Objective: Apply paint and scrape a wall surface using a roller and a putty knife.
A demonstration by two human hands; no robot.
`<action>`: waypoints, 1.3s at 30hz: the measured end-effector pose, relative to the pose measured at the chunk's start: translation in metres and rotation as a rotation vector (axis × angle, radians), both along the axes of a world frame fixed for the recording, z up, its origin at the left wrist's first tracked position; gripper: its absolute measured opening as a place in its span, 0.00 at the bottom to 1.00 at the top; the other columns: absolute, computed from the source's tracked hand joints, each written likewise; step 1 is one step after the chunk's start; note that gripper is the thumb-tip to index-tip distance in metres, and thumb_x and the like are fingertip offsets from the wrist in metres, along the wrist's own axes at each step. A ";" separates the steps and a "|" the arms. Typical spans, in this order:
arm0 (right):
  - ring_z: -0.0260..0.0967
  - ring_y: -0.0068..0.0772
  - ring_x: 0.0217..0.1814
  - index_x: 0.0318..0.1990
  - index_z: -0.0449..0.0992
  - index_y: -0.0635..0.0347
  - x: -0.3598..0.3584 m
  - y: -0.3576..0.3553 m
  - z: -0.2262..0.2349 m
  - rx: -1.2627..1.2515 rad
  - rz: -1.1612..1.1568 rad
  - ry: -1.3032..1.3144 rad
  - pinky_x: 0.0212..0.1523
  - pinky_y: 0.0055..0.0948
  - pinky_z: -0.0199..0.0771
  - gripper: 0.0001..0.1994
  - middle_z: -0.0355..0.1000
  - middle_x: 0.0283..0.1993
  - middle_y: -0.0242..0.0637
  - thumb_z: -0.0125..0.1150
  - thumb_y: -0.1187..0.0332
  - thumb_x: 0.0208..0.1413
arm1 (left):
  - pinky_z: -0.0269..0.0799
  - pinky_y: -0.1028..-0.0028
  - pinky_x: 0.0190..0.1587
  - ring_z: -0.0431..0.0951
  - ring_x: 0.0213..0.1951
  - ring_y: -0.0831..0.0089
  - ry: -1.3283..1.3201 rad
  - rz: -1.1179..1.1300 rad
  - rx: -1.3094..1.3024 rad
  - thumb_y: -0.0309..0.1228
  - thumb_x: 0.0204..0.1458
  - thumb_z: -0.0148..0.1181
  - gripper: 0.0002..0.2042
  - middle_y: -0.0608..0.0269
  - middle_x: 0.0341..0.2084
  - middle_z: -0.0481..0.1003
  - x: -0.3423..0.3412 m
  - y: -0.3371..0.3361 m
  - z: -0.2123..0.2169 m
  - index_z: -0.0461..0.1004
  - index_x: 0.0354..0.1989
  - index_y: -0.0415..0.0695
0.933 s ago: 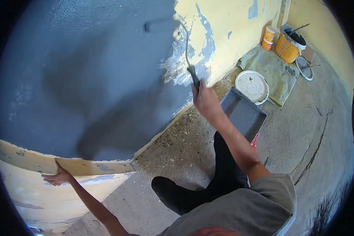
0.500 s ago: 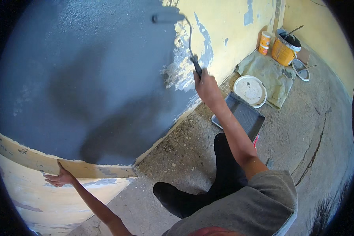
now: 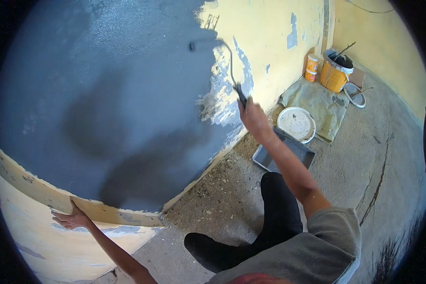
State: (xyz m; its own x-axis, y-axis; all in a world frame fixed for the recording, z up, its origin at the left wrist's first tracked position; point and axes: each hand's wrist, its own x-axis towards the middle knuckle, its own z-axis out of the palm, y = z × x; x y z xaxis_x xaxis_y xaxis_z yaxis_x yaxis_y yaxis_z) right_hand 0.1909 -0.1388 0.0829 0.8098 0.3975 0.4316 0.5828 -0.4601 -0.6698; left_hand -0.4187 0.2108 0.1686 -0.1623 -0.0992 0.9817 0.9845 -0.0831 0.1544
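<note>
My right hand point(image 3: 254, 117) is closed around the black handle of a paint roller point(image 3: 232, 66). The roller's dark sleeve lies against the wall point(image 3: 142, 94), on the dark grey painted area close to its ragged border with pale yellow. Grey patches and streaks mark the yellow part beside it. My left hand point(image 3: 73, 217) has its fingers spread and touches the cream ledge point(image 3: 52, 201) along the bottom of the grey area; nothing is in it. Partly behind my right forearm sits a grey paint tray point(image 3: 293, 149) on the floor.
A white lid point(image 3: 296, 124) lies beside a greenish sheet point(image 3: 324, 106). Toward the corner stand a yellow bucket point(image 3: 335, 75) with a stick in it and small stacked orange tubs point(image 3: 311, 68). Another lid point(image 3: 355, 96) carries a stick. A crack point(image 3: 379, 189) crosses the concrete floor.
The roller and my right hand have moved down, the sleeve passing lower along the grey edge. My left hand stays at the ledge. The whole view has shifted slightly.
</note>
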 end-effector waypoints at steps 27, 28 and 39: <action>0.71 0.63 0.34 0.36 0.70 0.69 -0.063 -0.177 -0.235 -0.261 -0.038 0.417 0.35 0.56 0.68 0.21 0.73 0.28 0.58 0.47 0.54 0.62 | 0.72 0.51 0.39 0.77 0.41 0.53 0.028 0.147 -0.017 0.70 0.26 0.66 0.49 0.55 0.43 0.74 -0.024 0.018 0.004 0.66 0.56 0.48; 0.71 0.63 0.35 0.35 0.71 0.68 -0.068 -0.209 -0.254 -0.307 -0.110 0.569 0.35 0.55 0.68 0.21 0.73 0.29 0.58 0.47 0.53 0.62 | 0.73 0.53 0.37 0.77 0.39 0.54 -0.049 0.218 -0.143 0.70 0.23 0.67 0.50 0.57 0.40 0.74 -0.024 0.023 0.004 0.68 0.54 0.48; 0.72 0.62 0.40 0.44 0.72 0.66 -0.112 -0.364 -0.427 -0.383 -0.501 0.226 0.37 0.54 0.70 0.17 0.73 0.38 0.60 0.49 0.59 0.60 | 0.70 0.50 0.41 0.71 0.45 0.49 0.113 0.117 -0.138 0.73 0.27 0.58 0.52 0.53 0.47 0.68 -0.013 0.032 -0.005 0.62 0.59 0.47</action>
